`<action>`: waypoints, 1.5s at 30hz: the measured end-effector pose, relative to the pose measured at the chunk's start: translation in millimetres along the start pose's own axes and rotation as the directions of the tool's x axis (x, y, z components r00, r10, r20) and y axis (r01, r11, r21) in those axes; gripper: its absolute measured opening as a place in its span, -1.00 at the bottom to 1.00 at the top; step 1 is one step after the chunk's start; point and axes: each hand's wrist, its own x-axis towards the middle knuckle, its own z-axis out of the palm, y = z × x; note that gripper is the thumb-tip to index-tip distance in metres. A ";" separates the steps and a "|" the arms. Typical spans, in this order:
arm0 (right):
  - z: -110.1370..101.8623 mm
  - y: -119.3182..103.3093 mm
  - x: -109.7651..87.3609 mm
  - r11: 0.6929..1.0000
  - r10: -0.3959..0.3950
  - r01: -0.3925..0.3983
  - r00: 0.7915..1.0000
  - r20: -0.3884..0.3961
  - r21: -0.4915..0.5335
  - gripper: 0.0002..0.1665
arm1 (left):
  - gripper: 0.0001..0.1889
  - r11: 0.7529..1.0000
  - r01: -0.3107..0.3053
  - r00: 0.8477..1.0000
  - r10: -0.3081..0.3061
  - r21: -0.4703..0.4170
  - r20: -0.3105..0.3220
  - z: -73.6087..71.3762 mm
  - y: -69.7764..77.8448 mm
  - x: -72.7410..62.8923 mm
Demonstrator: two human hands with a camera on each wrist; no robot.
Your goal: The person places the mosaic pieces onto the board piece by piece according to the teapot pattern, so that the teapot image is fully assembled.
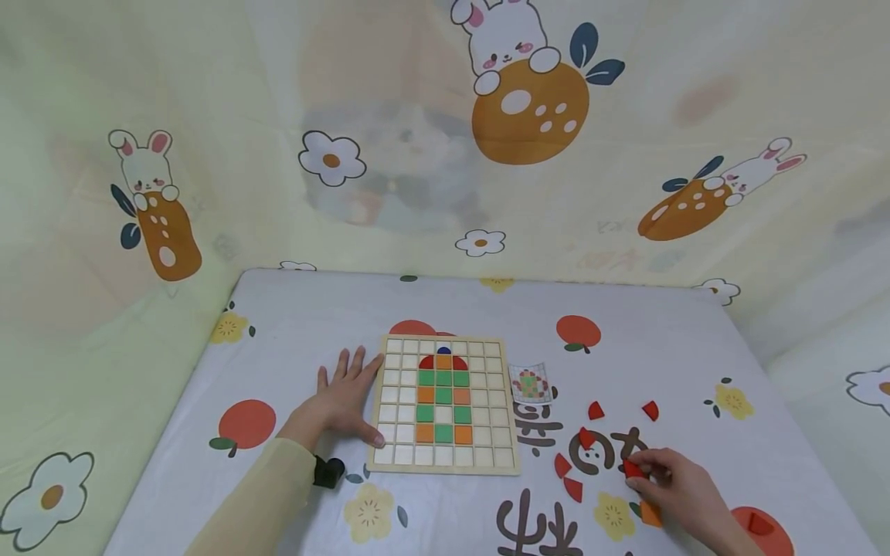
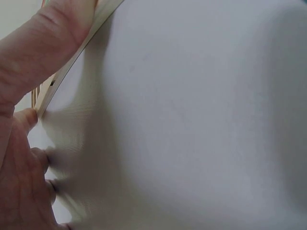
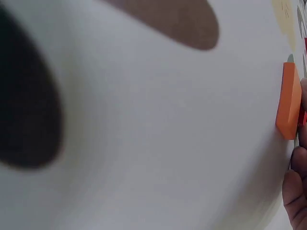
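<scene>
My left hand (image 1: pixel 341 403) lies at the left edge of a wooden grid board (image 1: pixel 516 448), fingers spread, the thumb and a fingertip touching its frame. In the left wrist view the thumb is close against the board's side (image 2: pixel 60 79). Green and orange square tiles, red quarter-round tiles and a blue rounded tile (image 1: pixel 443 350) sit in the board's middle columns. My right hand (image 1: pixel 677 488) pinches a red tile (image 1: pixel 633 468) between thumb and fingers, low over the tablecloth. Just below that hand lies an orange tile (image 1: pixel 650 513), partly covered; the right wrist view shows its thick edge (image 3: pixel 288 101).
Several loose red quarter-round tiles, such as one red tile (image 1: pixel 573 489), are scattered between board and right hand. A small pattern card (image 1: pixel 531 384) lies against the board's right side. Another red tile (image 1: pixel 759 523) lies far right. Patterned cloth walls (image 1: pixel 389 255) enclose the table.
</scene>
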 end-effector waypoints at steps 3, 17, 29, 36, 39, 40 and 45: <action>-1.1 4.5 -3.5 1.000 0.022 -0.022 1.000 0.021 0.006 -0.38 | 0.45 1.000 -0.002 1.000 0.002 0.004 -0.002 0.6 0.1 0.6; 10.9 49.8 -25.0 0.995 0.084 -0.091 0.987 0.136 0.046 -0.21 | 0.44 1.000 0.002 1.000 -0.002 0.011 -0.002 -3.2 1.6 -2.4; 11.4 47.9 -25.2 0.998 0.069 -0.068 0.994 0.084 -0.007 -0.32 | 0.46 1.000 -0.007 1.000 0.007 -0.001 -0.005 0.3 -0.2 -0.1; 3.9 47.8 -25.2 0.997 0.076 -0.079 0.990 0.122 0.019 -0.39 | 0.46 1.000 -0.007 1.000 0.007 0.005 0.001 -1.0 0.2 -0.2; 2.7 46.6 -25.1 0.996 0.079 -0.081 0.989 0.123 0.019 -0.44 | 0.46 1.000 -0.009 1.000 0.009 0.005 -0.003 -0.8 -0.2 -0.2; 2.9 46.8 -24.8 0.996 0.079 -0.082 0.989 0.122 0.019 -0.45 | 0.46 1.000 -0.009 1.000 0.009 0.006 -0.005 -0.8 -0.2 -0.2; 3.2 48.8 -23.2 0.993 0.104 -0.109 0.987 0.124 0.035 -0.41 | 0.46 1.000 -0.008 1.000 0.008 0.007 -0.009 0.1 -0.1 0.5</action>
